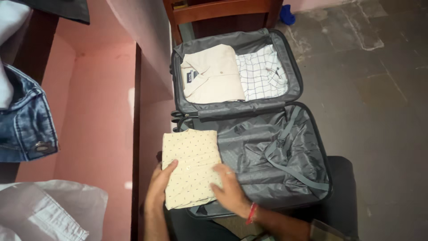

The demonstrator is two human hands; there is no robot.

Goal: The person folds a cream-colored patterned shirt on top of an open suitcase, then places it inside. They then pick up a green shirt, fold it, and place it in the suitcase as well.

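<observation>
Seen from the head camera, looking down: an open suitcase point(249, 120) flat on the floor point(379, 111), grey lining showing in both halves. In the far half, a cream shirt point(211, 73) folded next to a checked shirt point(263, 71), the two touching along one edge. In the near half, only loose lining and grey straps point(285, 147). At the left edge of that near half, a folded beige shirt with small dark dots point(191, 167), lying partly over the case rim. Left hand point(159, 185) wrapped round the shirt's left edge, fingers curled onto the top face; right hand point(229, 189) pressed flat and spread on the lower right corner, a ring on one finger and a red thread at the wrist. Both gripping the dotted shirt, neither closed to a fist. To do this well, probably best to keep the fold square with even pressure from both sides, slide the bundle low over the lining instead of lifting it high, and lay it clear of the straps so nothing bunches underneath. Off to the left, a pink shelf wall point(98, 111), a denim garment point(24, 120) hanging over it, pale cloth point(49, 209) below. Behind the case, a wooden chair point(223, 11).
</observation>
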